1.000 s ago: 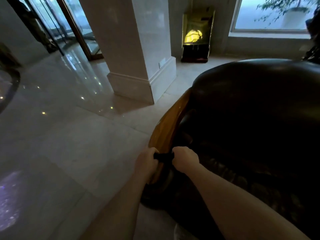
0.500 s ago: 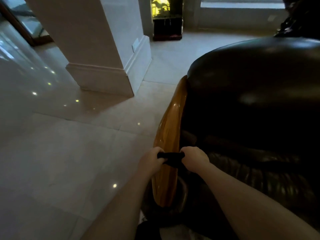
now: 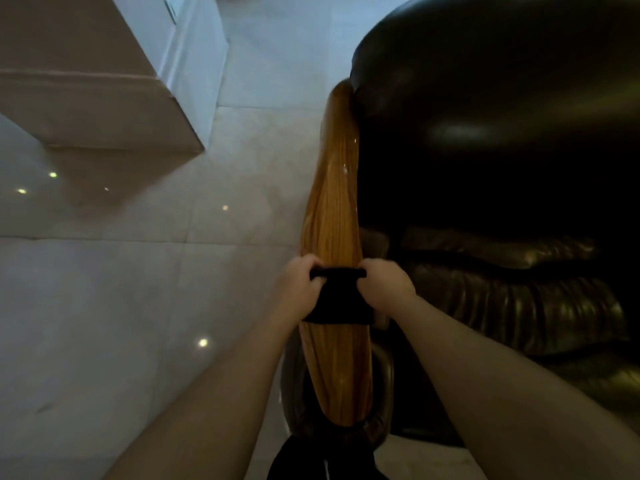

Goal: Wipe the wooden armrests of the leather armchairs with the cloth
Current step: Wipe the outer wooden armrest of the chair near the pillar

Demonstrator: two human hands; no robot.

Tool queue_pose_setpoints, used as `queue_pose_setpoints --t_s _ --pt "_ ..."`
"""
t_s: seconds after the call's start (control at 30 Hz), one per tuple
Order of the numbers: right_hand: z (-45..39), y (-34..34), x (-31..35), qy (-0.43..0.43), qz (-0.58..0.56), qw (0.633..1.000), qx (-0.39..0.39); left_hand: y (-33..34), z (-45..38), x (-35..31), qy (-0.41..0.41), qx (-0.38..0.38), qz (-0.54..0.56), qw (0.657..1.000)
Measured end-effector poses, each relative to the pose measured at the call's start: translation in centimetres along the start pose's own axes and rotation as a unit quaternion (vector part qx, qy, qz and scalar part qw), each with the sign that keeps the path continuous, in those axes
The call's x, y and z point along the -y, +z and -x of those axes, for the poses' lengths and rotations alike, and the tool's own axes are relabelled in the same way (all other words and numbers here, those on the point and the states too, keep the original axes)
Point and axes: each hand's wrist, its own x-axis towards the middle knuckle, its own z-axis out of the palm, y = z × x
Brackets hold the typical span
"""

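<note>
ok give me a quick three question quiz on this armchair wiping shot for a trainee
1. True or false: the black cloth lies across the glossy wooden armrest.
2. Which hand grips the cloth? A) only the left hand B) only the right hand C) both
3. Fill in: the dark leather armchair stands on a pale ____ floor.

Key: 1 true. 2 C, one hand at each end. 3 tiled.
</note>
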Motion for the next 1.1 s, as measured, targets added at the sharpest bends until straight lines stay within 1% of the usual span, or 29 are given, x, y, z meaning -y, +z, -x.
queue_pose_setpoints --t_s 0.03,0.1,0.17,0.2,0.27,0.37,0.43,0.53,0.63,0.83,0.93,1.1 --pt "-1.2 0.2 -0.2 -0.007 -0.004 0.999 -0.037 0.4 -1.1 0.1 0.008 -0.036 -0.015 0.999" --pt "-2.9 0.7 -0.5 -0.027 -0.013 0.99 -0.135 1.1 -2.9 0.3 0.02 -0.109 -0.048 0.993" --pt "-3.7 1.8 -0.8 -0.038 -0.03 0.975 -0.215 2.1 -3.8 0.6 0.02 -0.161 -0.079 0.984" --pt "-3.7 2.7 -0.8 -0.039 -0.033 0.971 -0.235 2.7 -3.9 0.8 0.013 -0.168 -0.094 0.981" --pt "-3.4 5.0 -0.5 -0.029 -0.025 0.968 -0.247 4.2 -3.7 1.2 0.011 -0.161 -0.134 0.978" --pt "-2.9 8.2 -0.3 -0.048 -0.001 0.959 -0.28 6.3 -3.0 1.9 0.05 -0.147 -0.209 0.965" --pt "-2.9 9.7 -0.4 -0.048 -0.006 0.957 -0.288 7.4 -2.9 2.5 0.075 -0.156 -0.215 0.961" --pt "-3.3 10.8 -0.3 -0.022 -0.05 0.959 -0.279 8.0 -2.9 3.3 0.076 -0.161 -0.191 0.965" --pt "-4.1 10.5 -0.1 -0.022 -0.059 0.958 -0.279 7.6 -3.8 2.9 0.078 -0.159 -0.186 0.966" --pt "-7.2 7.3 1.1 -0.035 -0.068 0.958 -0.275 5.7 -7.9 1.2 0.067 -0.145 -0.185 0.97" --pt "-9.0 5.5 1.9 -0.044 -0.082 0.958 -0.272 4.6 -10.4 0.4 0.075 -0.136 -0.193 0.969" --pt "-12.5 2.7 3.4 -0.044 -0.097 0.955 -0.277 2.9 -15.4 -0.8 0.091 -0.119 -0.174 0.973"
